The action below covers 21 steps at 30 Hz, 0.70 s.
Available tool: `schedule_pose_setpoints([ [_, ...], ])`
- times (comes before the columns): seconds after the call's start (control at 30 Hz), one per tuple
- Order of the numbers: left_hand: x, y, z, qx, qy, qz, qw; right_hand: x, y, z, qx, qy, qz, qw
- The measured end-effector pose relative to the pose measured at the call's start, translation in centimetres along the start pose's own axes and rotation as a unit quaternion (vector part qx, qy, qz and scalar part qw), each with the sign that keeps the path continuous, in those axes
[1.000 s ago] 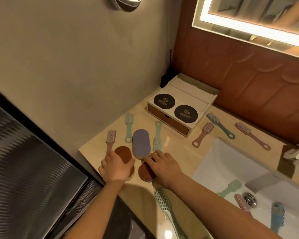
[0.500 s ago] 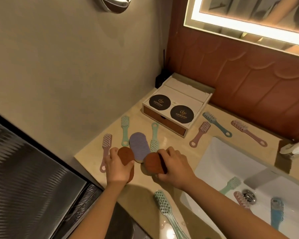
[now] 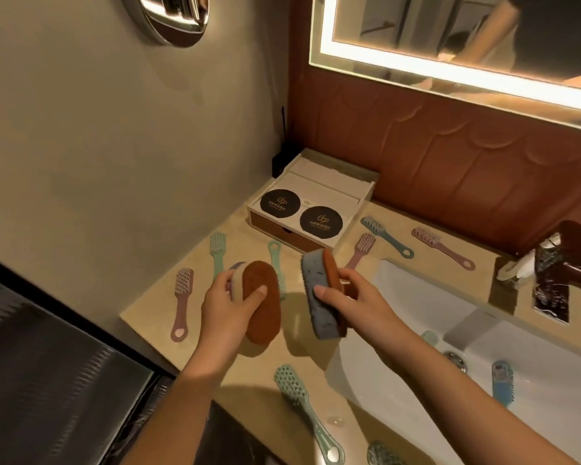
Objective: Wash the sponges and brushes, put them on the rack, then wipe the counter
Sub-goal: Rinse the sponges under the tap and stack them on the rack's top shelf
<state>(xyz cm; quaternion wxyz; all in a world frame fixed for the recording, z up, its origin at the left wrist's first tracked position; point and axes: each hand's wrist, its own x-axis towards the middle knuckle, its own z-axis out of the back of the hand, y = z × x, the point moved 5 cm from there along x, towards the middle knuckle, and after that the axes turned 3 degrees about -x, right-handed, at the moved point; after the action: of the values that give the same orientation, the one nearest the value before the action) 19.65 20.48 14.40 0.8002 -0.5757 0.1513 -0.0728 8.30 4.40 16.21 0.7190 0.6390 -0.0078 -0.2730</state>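
My left hand [image 3: 225,307] grips an oval sponge [image 3: 262,303] with a brown scouring face and a pale body, lifted above the counter [image 3: 141,317]. My right hand [image 3: 353,297] holds a second oval sponge [image 3: 317,293], grey-blue with a brown face, tilted on edge near the sink's left rim. A purple sponge [image 3: 237,265] peeks out behind my left hand. Brushes lie around: pink [image 3: 181,302], green [image 3: 217,253], another green [image 3: 276,263], pink [image 3: 361,250], blue [image 3: 384,234], pink [image 3: 441,248], and a large green one [image 3: 307,411] at the front.
The white sink [image 3: 399,297] at right holds a blue brush [image 3: 502,380] and a green brush [image 3: 430,337] near the drain [image 3: 455,359]. A faucet [image 3: 550,273] stands behind it. A white box with two black discs [image 3: 311,209] sits in the back corner. Another brush [image 3: 381,454] lies at the bottom edge.
Both hands have lifted a sponge each off the counter and raised them. The right sponge has turned on edge and moved right toward the sink.
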Motion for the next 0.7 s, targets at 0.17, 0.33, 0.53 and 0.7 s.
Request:
schedule_pose_setpoints([
  [0.17, -2.6, -2.0, -5.7, -0.208, 0.123, 0.074, 0.968, -3.5, 0.1, 2.5, 0.054, -0.062, 0.009, 0.997],
  [0.33, -5.3, -2.3, -11.7, -0.338, 0.229, 0.155, 0.9, -7.1, -0.7, 5.6, 0.074, -0.156, 0.035, 0.984],
  [0.53, -10.1, -3.5, -16.6, -0.408, 0.343, 0.204, 0.821, -10.6, -2.3, 9.5, 0.081, -0.235, 0.042, 0.968],
  [0.7, -13.5, -5.1, -18.5, -0.345, 0.379, 0.125, 0.849, -12.8, -3.8, 11.8, 0.142, -0.258, 0.023, 0.955],
])
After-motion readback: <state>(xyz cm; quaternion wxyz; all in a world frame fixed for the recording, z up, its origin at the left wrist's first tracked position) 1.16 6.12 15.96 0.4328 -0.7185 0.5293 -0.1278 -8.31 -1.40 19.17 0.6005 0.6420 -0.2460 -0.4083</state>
